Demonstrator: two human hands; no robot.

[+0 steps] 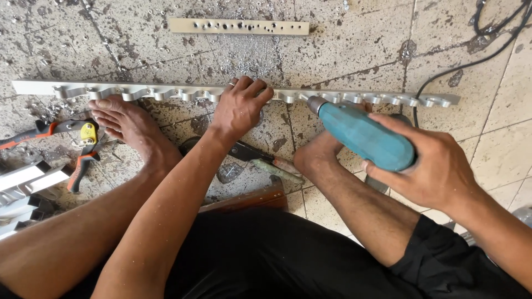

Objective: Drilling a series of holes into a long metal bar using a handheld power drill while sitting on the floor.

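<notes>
— Down on the tiled floor (pixel 343 50) we keep the long metal strip (pixel 166 91) lying flat, because the floor backs it along its whole length while the drill (pixel 360 133) presses at it.

— And our left hand (pixel 239 108)?

— It lies spread over the strip near its middle, fingers curled over the far edge, pressing it down rather than gripping it. That steadies the piece just beside the spot where the drill's nose meets the strip.

— Our left foot (pixel 124 119) helps too?

— Yes, its toes rest against the strip's near edge further left, so the strip seems pinned at two places. Our right foot (pixel 318 158) sits beneath the drill.

— How do we hold the drill?

— Our right hand (pixel 438 166) is closed around the blue body from behind, tilted low so the tip points at the row of round cut-outs. Its black cable (pixel 471 63) trails off to the upper right, away from the work.

— What else lies around us?

— A shorter drilled strip (pixel 238 26) lies well apart beyond the long one; orange-handled pliers (pixel 83 152) lie left of our foot. Metal chips dust the floor.
</notes>
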